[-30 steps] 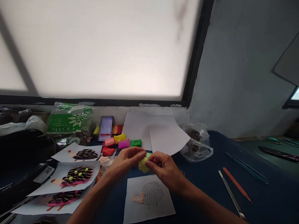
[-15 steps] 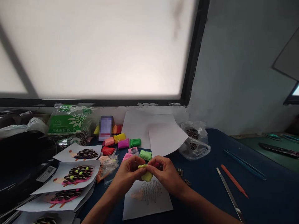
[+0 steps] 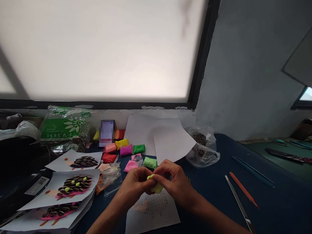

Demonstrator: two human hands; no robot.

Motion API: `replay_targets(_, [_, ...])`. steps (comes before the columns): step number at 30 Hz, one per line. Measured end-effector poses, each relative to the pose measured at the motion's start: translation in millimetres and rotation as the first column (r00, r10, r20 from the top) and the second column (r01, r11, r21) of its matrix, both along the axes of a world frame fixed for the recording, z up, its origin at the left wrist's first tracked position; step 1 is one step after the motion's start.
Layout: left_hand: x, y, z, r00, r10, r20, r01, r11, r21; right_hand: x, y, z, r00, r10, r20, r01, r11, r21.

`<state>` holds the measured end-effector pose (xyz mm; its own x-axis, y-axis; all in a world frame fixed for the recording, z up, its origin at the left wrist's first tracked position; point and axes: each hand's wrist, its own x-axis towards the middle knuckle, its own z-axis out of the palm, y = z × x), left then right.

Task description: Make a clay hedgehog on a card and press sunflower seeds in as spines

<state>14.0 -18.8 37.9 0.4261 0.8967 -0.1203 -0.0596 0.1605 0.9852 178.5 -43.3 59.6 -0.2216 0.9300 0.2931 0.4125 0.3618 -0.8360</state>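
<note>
A soft lump of yellow-green modelling clay is pinched between the fingers of my left hand and my right hand. Both thumbs press on it near its top, and part of the clay is hidden behind them. Just below my hands lies a white sheet with a hedgehog drawing; its spines are drawn lines and its face is peach-coloured. Beyond my fingers sit a light green clay packet and an opened pink clay packet.
Finished hedgehog pictures with seeds are stacked at left. Behind them stands a green seed bag. Blank paper and a plastic bag of seeds lie at the back. Right are tweezers, an orange tool and a metal strip.
My fingers have shifted on the clay, which looks more folded between my thumbs. The camera view has moved slightly, sliding the left-hand items further left.
</note>
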Motion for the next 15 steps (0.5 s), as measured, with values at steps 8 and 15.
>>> replay_targets(8, [-0.1, 1.0, -0.7, 0.999, 0.035, 0.008, -0.035, 0.999, -0.021, 2.2, 2.9, 2.8, 0.996, -0.011, 0.092, 0.003, 0.996, 0.085])
replay_targets(15, [4.9, -3.9, 2.9, 0.999, 0.027, -0.033, -0.028, 0.999, -0.044, 2.2, -1.4, 7.8, 0.984, 0.061, 0.165, -0.074, 0.995, 0.074])
